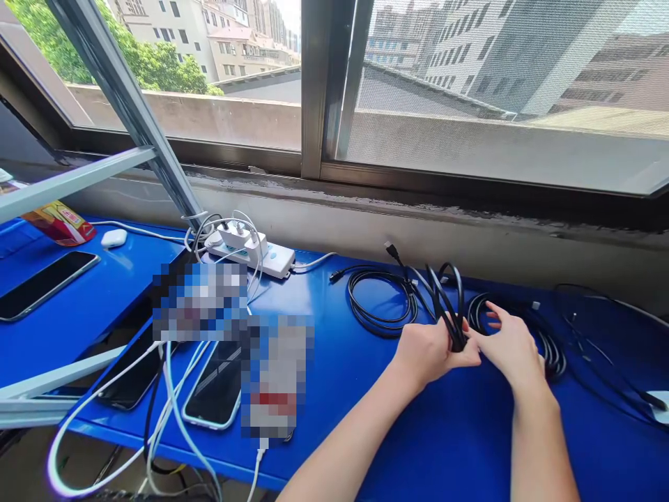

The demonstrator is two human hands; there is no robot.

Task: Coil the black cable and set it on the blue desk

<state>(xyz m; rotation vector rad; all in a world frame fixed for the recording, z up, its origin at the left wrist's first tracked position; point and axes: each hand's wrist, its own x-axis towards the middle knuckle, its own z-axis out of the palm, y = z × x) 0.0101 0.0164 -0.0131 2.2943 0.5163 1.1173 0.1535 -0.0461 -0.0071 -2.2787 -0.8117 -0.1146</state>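
Note:
My left hand [431,348] is closed around a bunch of folded black cable [444,296], whose loops stick up above my fist. My right hand [509,345] meets it from the right, fingers pinching the same bundle near its lower end. Both hands hover just above the blue table [428,432]. A coiled black cable [381,300] lies flat to the left of my hands. Another black coil [551,348] lies behind and to the right of my right hand, partly hidden by it.
A white power strip [251,251] with plugged chargers sits by the window ledge. Three phones [44,282] [133,380] [217,390] lie on the left, with white cables trailing off the front edge. Thin black wires [601,335] spread at the far right. A metal frame [130,104] slants across the left.

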